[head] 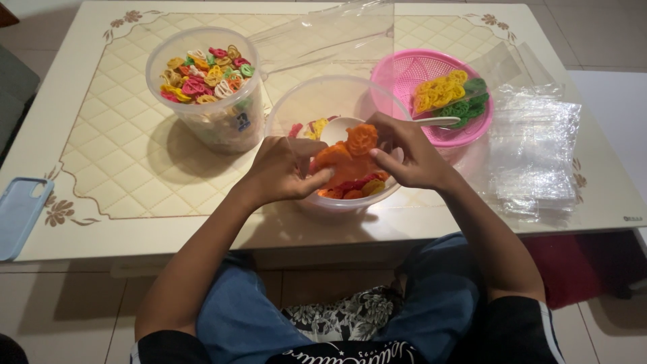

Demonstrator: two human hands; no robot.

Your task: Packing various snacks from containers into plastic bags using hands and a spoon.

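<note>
Round tub (209,101), pink basket (404,74), bag stack (536,152) around bowl (323,101).

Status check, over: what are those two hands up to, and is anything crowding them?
Left hand and right hand both grip a small bag of orange crackers over the clear bowl. White spoon rests in the pink basket. Nothing obstructing.

Two hands work at the table: one left hand (280,172) and one right hand (408,158). There are two clear plastic tubs, one tall tub (205,87) and one wide bowl (337,101), plus one pink basket (414,67), one white spoon (438,122) and one blue phone (19,216). One stack of clear bags (536,155) lies at the right; the coloured crackers (202,74) are too many to count
</note>
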